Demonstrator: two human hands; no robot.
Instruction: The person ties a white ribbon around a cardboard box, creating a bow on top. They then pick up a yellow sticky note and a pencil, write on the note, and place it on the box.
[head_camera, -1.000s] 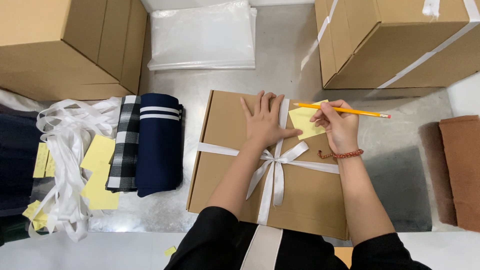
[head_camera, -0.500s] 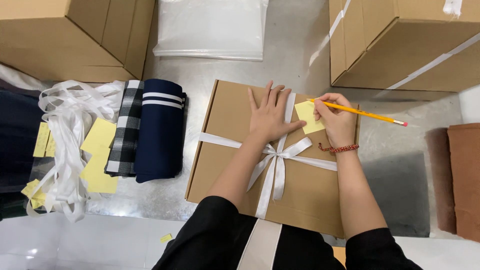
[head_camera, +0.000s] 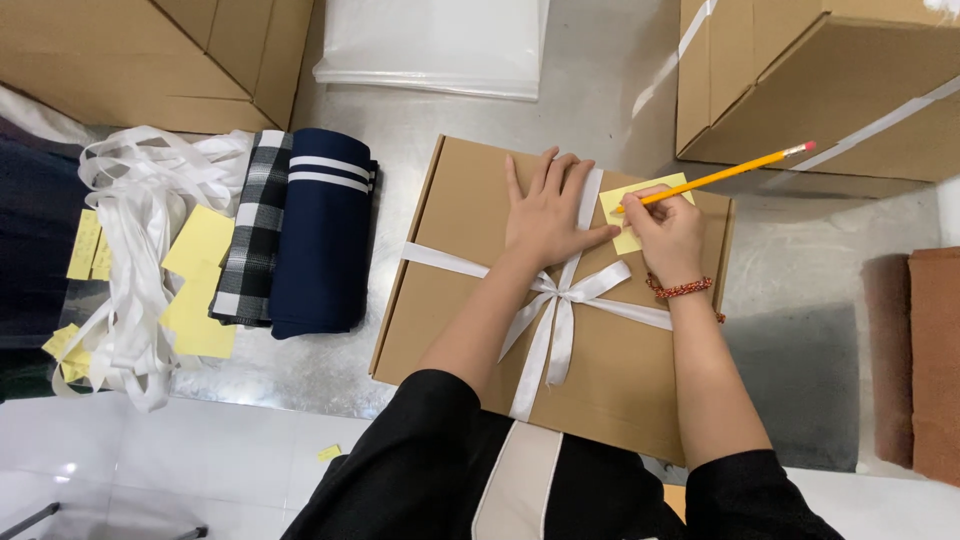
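A flat brown cardboard box (head_camera: 460, 290) lies on the metal table, tied crosswise with a white ribbon (head_camera: 556, 300) knotted in a bow. My left hand (head_camera: 548, 212) rests flat on the lid, fingers spread, beside a yellow sticky note (head_camera: 620, 203) stuck near the box's far right corner. My right hand (head_camera: 668, 232) grips a yellow pencil (head_camera: 735, 170) with its tip on the note. A red bead bracelet circles my right wrist.
Folded navy cloth with white stripes (head_camera: 322, 240) and checked cloth (head_camera: 250, 235) lie left of the box, with loose white ribbons (head_camera: 130, 260) and yellow notes (head_camera: 198, 280). Large cardboard boxes (head_camera: 830, 90) stand at the back corners; a clear plastic bag (head_camera: 430, 45) lies between. Brown fabric (head_camera: 925, 360) lies at right.
The view has shifted slightly, so everything sits lower and further right in frame. My hands stay on the box; the pencil tip stays on the note with small movement.
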